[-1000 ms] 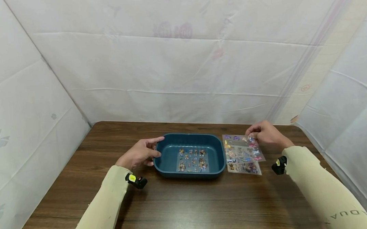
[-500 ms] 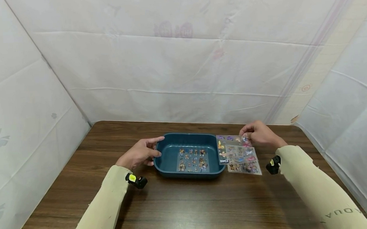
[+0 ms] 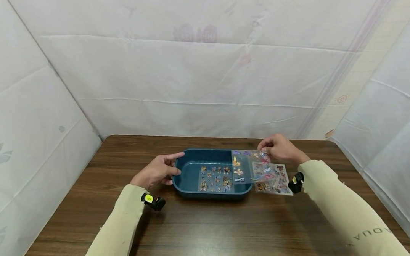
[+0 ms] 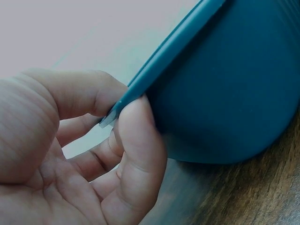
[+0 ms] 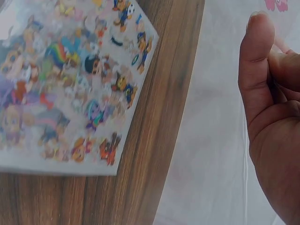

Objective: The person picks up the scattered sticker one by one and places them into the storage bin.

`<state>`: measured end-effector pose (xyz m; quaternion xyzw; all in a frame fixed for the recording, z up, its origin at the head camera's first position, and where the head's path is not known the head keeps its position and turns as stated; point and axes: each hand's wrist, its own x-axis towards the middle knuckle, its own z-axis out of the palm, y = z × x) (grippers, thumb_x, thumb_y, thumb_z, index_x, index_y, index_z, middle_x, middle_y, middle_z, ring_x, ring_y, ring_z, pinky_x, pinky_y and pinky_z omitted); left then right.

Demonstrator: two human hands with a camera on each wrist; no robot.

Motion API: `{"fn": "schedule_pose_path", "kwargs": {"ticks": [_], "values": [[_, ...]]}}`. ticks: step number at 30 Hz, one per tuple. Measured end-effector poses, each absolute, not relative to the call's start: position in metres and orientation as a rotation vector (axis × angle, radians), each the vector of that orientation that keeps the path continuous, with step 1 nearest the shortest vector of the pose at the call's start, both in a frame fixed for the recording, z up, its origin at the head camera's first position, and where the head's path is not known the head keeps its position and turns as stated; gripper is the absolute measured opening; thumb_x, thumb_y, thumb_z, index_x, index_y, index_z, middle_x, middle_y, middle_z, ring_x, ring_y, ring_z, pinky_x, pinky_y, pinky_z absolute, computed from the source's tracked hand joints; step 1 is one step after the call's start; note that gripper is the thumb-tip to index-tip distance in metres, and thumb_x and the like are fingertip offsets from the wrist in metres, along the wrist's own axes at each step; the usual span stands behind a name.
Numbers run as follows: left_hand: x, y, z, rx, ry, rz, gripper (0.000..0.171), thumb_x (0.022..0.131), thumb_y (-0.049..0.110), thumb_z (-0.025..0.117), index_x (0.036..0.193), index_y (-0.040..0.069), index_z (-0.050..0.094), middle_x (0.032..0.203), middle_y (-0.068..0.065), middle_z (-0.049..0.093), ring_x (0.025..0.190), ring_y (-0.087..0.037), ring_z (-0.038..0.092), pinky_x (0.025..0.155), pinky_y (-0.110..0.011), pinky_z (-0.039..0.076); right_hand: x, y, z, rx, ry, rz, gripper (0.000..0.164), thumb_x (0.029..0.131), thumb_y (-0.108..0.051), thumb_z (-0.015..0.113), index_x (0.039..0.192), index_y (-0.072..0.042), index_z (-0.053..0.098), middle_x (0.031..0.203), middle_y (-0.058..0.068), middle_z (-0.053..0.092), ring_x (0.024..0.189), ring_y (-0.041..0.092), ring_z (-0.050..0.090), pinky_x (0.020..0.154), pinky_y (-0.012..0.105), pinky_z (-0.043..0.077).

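A dark blue plastic tub [image 3: 209,195] stands on the table. My left hand [image 3: 156,171] grips its left end; in the left wrist view thumb and finger pinch the tub's rim [image 4: 164,58]. Flat on the tub's floor lies a clear sticker sheet [image 3: 215,180] with small brown figures. My right hand [image 3: 280,148] pinches another clear sticker sheet [image 3: 239,168], with colourful ponies, by its far right corner. That sheet overhangs the tub's right end. Partly under it, right of the tub, rest more sticker sheets [image 3: 277,186]; how many cannot be told.
The brown wooden table [image 3: 202,231] extends in front of the tub and to its left. White printed sheeting [image 3: 202,74] hangs along the back and both sides, close behind the table's far edge.
My right hand has carried the pony sticker sheet leftward, from above the other sheets to over the tub's right end. The left hand and the tub have stayed put.
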<state>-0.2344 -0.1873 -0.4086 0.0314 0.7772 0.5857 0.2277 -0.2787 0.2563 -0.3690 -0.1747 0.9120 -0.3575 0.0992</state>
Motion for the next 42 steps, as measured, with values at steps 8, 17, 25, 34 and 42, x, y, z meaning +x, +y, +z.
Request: {"fn": "schedule_pose_path", "kwargs": {"ticks": [8, 17, 25, 34, 42], "values": [[-0.236, -0.187, -0.409, 0.085, 2.145, 1.612, 0.074, 0.095, 0.001, 0.068, 0.16, 0.024, 0.044, 0.097, -0.008, 0.044, 0.061, -0.017, 0.045, 0.055, -0.027, 0.052, -0.28, 0.243, -0.369, -0.533, 2.641, -1.11, 0.026, 0.104, 0.002, 0.051, 0.111, 0.002, 0.076, 0.087, 0.012, 0.071, 0.065, 0.02, 0.061, 0.063, 0.033, 0.053], [-0.236, -0.187, -0.409, 0.081, 2.147, 1.613, 0.074, 0.094, 0.001, 0.069, 0.16, 0.024, 0.044, 0.097, -0.008, 0.045, 0.06, -0.017, 0.046, 0.055, -0.027, 0.052, -0.281, 0.225, -0.37, -0.522, 2.586, -1.173, 0.026, 0.104, 0.003, 0.052, 0.111, 0.002, 0.076, 0.088, 0.013, 0.072, 0.064, 0.021, 0.063, 0.063, 0.034, 0.055], [-0.235, -0.186, -0.408, 0.086, 2.15, 1.608, 0.074, 0.093, 0.002, 0.07, 0.16, 0.024, 0.045, 0.097, -0.008, 0.045, 0.06, -0.017, 0.046, 0.055, -0.027, 0.053, -0.282, 0.213, -0.371, -0.535, 2.581, -1.169, 0.025, 0.103, 0.004, 0.053, 0.109, 0.002, 0.077, 0.091, 0.014, 0.071, 0.07, 0.028, 0.067, 0.066, 0.036, 0.057], [-0.233, -0.186, -0.408, 0.076, 2.145, 1.611, 0.074, 0.094, 0.002, 0.07, 0.16, 0.024, 0.045, 0.096, -0.008, 0.045, 0.061, -0.018, 0.046, 0.056, -0.027, 0.052, -0.28, 0.198, -0.369, -0.504, 2.495, -1.194, 0.025, 0.102, 0.004, 0.053, 0.115, 0.003, 0.074, 0.102, 0.017, 0.07, 0.071, 0.02, 0.07, 0.076, 0.045, 0.063], [-0.233, -0.186, -0.408, 0.071, 2.134, 1.62, 0.074, 0.094, 0.001, 0.069, 0.16, 0.024, 0.044, 0.096, -0.007, 0.042, 0.063, -0.018, 0.044, 0.055, -0.028, 0.052, -0.279, 0.183, -0.367, -0.517, 2.449, -1.199, 0.024, 0.103, 0.005, 0.053, 0.117, 0.004, 0.073, 0.114, 0.021, 0.071, 0.074, 0.019, 0.074, 0.075, 0.037, 0.064]]}}
